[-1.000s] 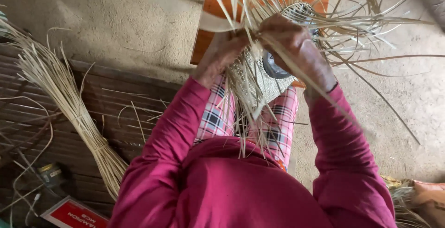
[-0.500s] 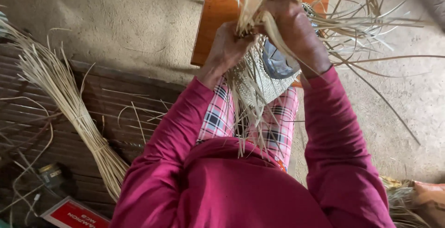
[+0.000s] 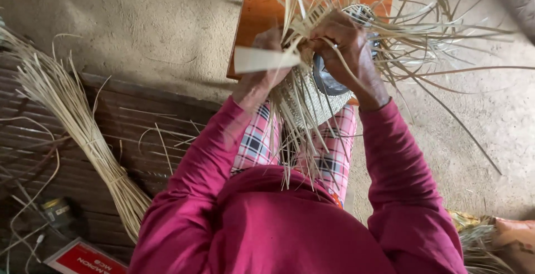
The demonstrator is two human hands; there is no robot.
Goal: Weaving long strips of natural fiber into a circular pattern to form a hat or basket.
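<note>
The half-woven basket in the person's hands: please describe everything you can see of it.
The half-woven basket looks made of thin, pale straw-coloured strips. Its finished part is a tightly woven rounded wall, lying tilted over the person's lap. Many loose strips fan out from its rim to the right, and others hang down over the checked trousers. A dark round object sits inside its opening; what it is cannot be told. The left hand and the right hand both grip strips at the rim.

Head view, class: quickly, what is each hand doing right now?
Left hand: closed on pale weaving strips at the half-woven basket.
Right hand: closed on strips at the basket's rim.
</note>
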